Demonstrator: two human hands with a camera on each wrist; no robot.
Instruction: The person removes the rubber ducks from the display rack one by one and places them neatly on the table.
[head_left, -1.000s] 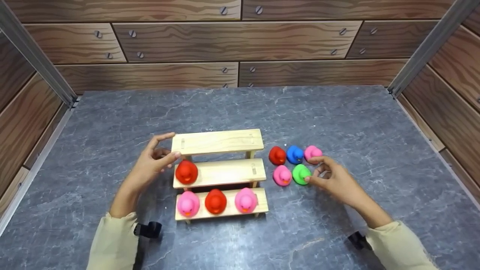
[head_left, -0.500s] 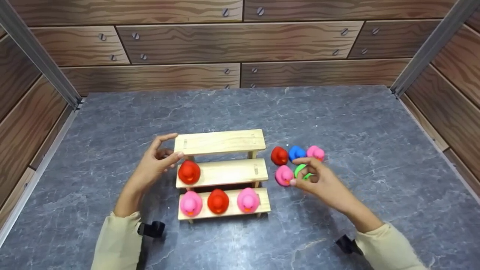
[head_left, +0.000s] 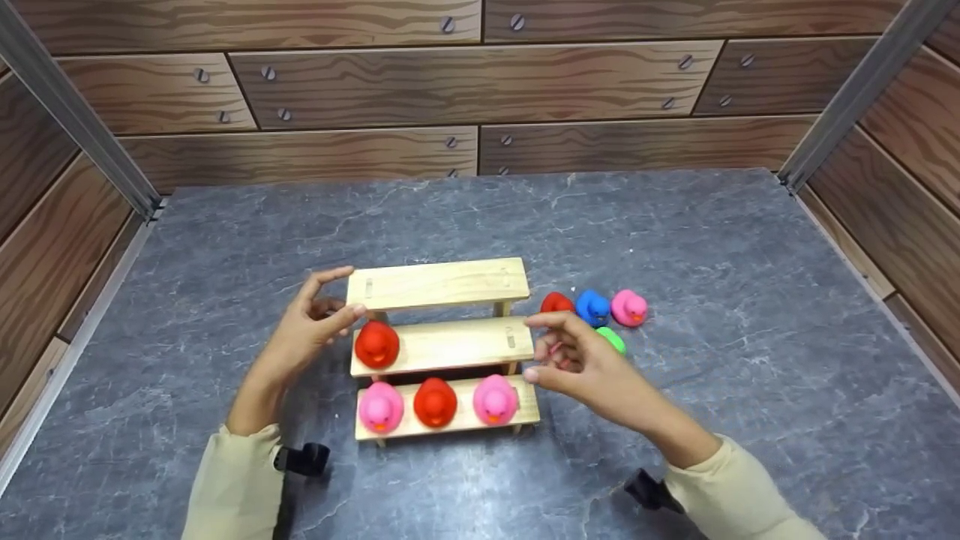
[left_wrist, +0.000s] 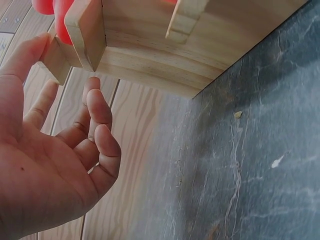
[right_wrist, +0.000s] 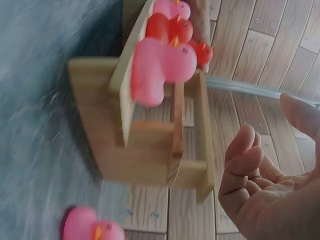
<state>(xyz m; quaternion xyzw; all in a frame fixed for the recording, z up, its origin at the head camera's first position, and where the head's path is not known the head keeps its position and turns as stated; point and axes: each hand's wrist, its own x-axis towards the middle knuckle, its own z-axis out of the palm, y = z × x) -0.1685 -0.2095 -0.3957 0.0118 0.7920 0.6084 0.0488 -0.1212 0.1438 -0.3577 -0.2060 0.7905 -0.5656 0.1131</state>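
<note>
A three-step wooden stand (head_left: pixel 442 285) stands on the table. My left hand (head_left: pixel 304 330) grips the left end of its top step between index finger and thumb; the left wrist view shows the other fingers (left_wrist: pixel 102 145) loosely bent and apart from the wood. My right hand (head_left: pixel 592 367) is at the right end of the middle step, thumb and index finger spread, holding nothing. Whether those fingertips touch the wood I cannot tell. On the middle step sits a red rubber duck (head_left: pixel 376 345). The bottom step bears a pink duck (head_left: pixel 381 407), a red duck (head_left: pixel 435 403) and another pink duck (head_left: pixel 496 400).
Right of the stand are a red duck (head_left: pixel 556 302), a blue duck (head_left: pixel 593 308), a pink duck (head_left: pixel 629 308) and a green duck (head_left: pixel 612 340) partly behind my right hand. Another pink duck (right_wrist: pixel 92 225) is mostly hidden in the head view. Wood-patterned walls (head_left: pixel 480 82) enclose the grey table.
My right hand has moved left, from beside the green duck across the loose ducks to the stand's right end. My left hand has stayed on the top step. The ducks keep their places.
</note>
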